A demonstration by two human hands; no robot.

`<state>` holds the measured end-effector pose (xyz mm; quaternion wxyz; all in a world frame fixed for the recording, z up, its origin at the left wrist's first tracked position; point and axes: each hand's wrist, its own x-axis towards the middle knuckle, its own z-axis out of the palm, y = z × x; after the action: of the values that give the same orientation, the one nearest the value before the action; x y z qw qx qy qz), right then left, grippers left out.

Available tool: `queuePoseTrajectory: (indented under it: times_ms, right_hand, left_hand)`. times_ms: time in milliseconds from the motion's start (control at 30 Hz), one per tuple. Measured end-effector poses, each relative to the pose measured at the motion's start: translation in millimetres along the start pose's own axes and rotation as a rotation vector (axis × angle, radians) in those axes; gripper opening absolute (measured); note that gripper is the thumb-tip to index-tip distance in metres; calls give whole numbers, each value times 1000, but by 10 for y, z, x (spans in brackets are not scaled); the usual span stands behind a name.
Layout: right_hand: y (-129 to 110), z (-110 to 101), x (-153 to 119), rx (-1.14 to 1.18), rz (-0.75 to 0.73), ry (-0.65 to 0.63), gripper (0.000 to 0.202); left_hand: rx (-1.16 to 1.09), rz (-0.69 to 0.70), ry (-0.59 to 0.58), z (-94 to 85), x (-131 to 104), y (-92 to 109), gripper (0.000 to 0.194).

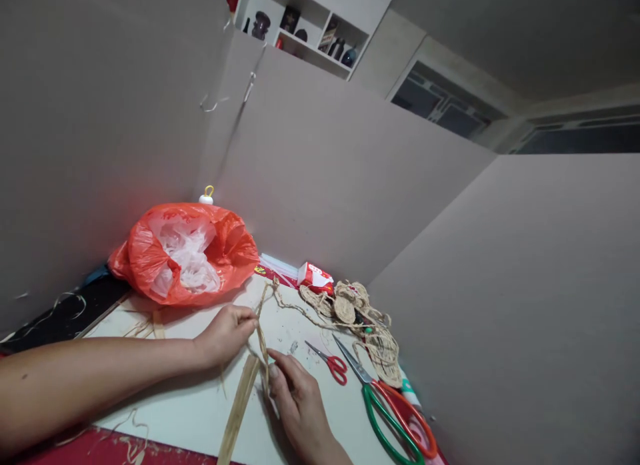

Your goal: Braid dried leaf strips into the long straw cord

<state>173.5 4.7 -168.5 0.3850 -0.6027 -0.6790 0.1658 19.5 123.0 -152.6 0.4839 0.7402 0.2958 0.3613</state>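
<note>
My left hand [227, 335] is closed, its thumb and fingertips pinching a tan plant-fibre strand [263, 339]. Lower down the same strand, my right hand [300, 398] grips it between thumb and index finger. From the upper end, a twisted cord [305, 310] runs right across the white board toward a heap of coiled cord [353, 301]. Below the hands, a flat, wide dried-fibre strip [240, 408] slants to the bottom edge. To the right of my right hand lie small red-handled scissors [330, 362] and large scissors [383, 401] with one green and one orange handle.
A red plastic bag [143, 251] with white plastic inside stands at the back left. A red and white packet [316, 277] sits against the grey partition [320, 158]. Fibre scraps [135, 438] lie along the red front edge. Woven, sole-shaped pieces [385, 358] rest at the right.
</note>
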Motion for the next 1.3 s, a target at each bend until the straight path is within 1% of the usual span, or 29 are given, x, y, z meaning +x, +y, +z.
queuePoseTrajectory:
  times_ms: [67,133,200,267,400,500,600,700,767,833,933,1033,1167,1233,1300]
  right_hand:
    - [62,15,11,70,107,49,35]
    - [117,3,68,149,235,88,38]
    - [168,-54,213,208,359,122,40]
    - [237,-149,466,243,463,147,37]
    - [481,-302,1173,173,534,168,28]
    - [695,-275,1663,114,584,112,28]
    - [860,-175,2004,61,601,22,31]
    - [976,-105,2216,1,599,-34,32]
    - [1036,-84,2297,-38,591,-35,32]
    - [1087,-74,2331,-73,580,-7,32]
    - [1143,-80,2311,-107,566,76,32]
    - [1142,-125,2273,-93,553,184,31]
    - [1006,-190,2244,1,485,355,31]
    - [900,-202,2211,76,439,426,32]
    - [795,-211,2147,162,400,462,32]
  left_hand:
    - [69,23,9,-63,64,-26,22]
    - [119,36,-33,-92,88,-55,22]
    - [133,46,-84,-88,73,-71,21]
    - [158,63,-144,-69,33,-63,20]
    - [283,108,-228,-54,-61,10,19]
    - [380,112,-251,-48,-121,52,20]
    - [441,113,-278,-23,-159,56,20]
    - [433,99,-282,1,-154,31,20]
    - [381,84,-258,4,-124,7,21]
    - [321,59,-230,0,-84,-19,21]
    - [256,8,-216,-4,-25,-61,20]
    - [205,-16,-220,0,31,-113,18]
    - [80,-86,-228,-2,97,-177,16]
    - [16,-127,-206,-12,122,-202,16]
    - [-22,-142,-164,-28,147,-227,17]
